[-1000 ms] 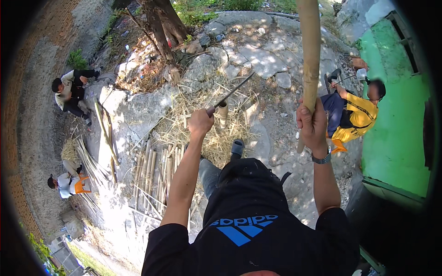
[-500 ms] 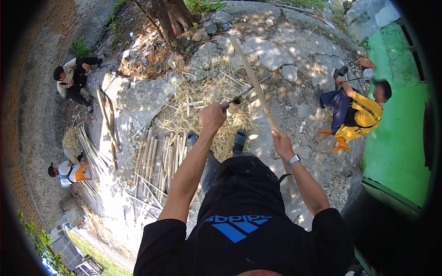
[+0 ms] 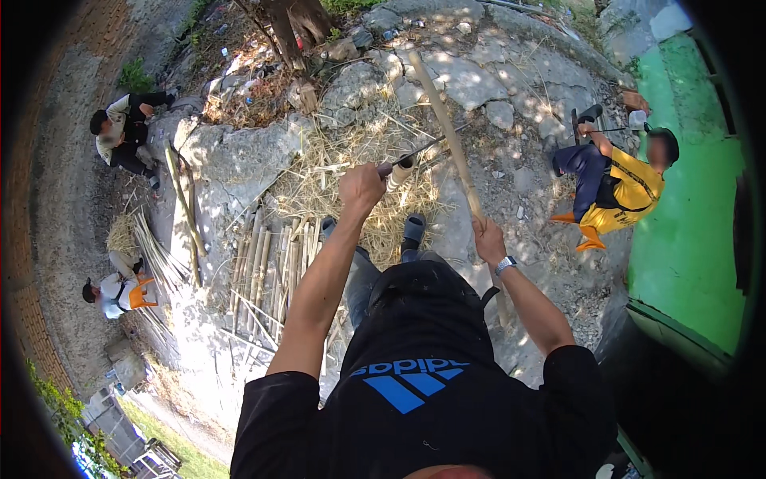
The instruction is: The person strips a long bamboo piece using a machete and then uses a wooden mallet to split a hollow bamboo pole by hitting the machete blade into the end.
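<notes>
My left hand is closed around the handle of a long, dark-bladed knife, its blade slanting up and to the right. A long, pale bamboo pole is gripped in my right hand, a watch on that wrist. The pole slopes from the upper middle down past my right side. Near its upper half the blade meets or crosses it; whether they touch I cannot tell. Just under the knife stands a short, hollow bamboo piece, partly hidden by my left hand. Straw-like shavings lie around it at my feet.
Cut bamboo lengths lie in rows on the ground to the left. A person in yellow sits at right by a green wall, handling a tool. Two others sit at far left. Rocks and a tree trunk are ahead.
The pole's upper end has shifted a little right and down. My left hand has moved slightly up and left with the knife. The person in yellow has moved an arm.
</notes>
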The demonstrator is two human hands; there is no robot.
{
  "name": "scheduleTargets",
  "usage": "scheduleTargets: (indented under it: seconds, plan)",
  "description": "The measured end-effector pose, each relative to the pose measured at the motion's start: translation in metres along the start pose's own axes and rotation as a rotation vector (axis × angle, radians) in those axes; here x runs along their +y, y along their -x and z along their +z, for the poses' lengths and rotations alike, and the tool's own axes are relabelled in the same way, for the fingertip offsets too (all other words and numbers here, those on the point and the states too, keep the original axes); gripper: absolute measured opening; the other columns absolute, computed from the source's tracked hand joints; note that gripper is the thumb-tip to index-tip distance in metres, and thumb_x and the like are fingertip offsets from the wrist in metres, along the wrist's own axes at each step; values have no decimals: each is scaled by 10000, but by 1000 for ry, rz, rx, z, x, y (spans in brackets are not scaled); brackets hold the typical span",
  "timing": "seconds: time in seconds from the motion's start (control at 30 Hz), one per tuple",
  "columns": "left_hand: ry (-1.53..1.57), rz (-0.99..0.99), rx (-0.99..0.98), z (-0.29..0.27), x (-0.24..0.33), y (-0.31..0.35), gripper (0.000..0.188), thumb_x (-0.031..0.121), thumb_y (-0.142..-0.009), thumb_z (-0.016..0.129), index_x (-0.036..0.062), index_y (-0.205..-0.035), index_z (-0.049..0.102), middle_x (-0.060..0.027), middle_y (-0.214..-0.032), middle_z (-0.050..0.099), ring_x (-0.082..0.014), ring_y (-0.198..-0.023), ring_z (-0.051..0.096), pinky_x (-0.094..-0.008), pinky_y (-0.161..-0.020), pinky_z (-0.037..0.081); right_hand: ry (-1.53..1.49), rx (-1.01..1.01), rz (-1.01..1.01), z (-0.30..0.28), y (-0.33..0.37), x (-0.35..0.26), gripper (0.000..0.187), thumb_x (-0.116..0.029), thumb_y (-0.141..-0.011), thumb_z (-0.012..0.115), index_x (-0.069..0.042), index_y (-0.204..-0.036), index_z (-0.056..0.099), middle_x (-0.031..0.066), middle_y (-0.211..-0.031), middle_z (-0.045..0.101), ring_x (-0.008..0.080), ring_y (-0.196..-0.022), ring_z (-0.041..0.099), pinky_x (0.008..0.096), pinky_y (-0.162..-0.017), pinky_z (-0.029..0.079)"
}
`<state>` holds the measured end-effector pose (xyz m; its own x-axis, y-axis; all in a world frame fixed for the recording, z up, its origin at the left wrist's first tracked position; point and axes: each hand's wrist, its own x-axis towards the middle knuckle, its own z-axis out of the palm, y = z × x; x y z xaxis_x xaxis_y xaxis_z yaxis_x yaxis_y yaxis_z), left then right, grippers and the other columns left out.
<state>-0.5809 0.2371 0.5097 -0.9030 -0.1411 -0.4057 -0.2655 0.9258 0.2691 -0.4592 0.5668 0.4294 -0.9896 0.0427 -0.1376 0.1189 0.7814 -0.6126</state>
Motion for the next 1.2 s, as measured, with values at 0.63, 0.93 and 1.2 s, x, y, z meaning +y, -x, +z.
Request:
scheduleTargets:
  seconds: [0.63, 0.93, 1.2]
  plan:
    - [111, 124, -166, -12, -25, 1, 436, 459, -804, 749, 39, -921, 766, -203, -902, 738, -386, -867, 715, -480, -785, 560, -866, 195, -294, -201, -60, -190, 181, -180, -1000, 638, -16, -1038, 570, 48, -702, 607, 103, -602, 577, 263, -577, 482]
    - [319, 91, -7, -31, -66, -1, 417, 371, -768, 710, -30, -874, 750, -224, -730, 701, -370, -695, 705, -453, -696, 553, -323, 46, -64, -83, -26, -124, 241, -207, -917, 729, -17, -859, 593, 26, -654, 556, 101, -564, 499, 304, -525, 413]
    - [896, 78, 19, -285, -54, 129, 358, 360, -995, 678, 21, -916, 589, 50, -568, 457, -31, -470, 429, -214, -416, 323, -475, 296, 129, -133, -14, -74, 197, -175, -951, 691, -26, -885, 581, -4, -646, 529, 74, -548, 457, 283, -497, 384]
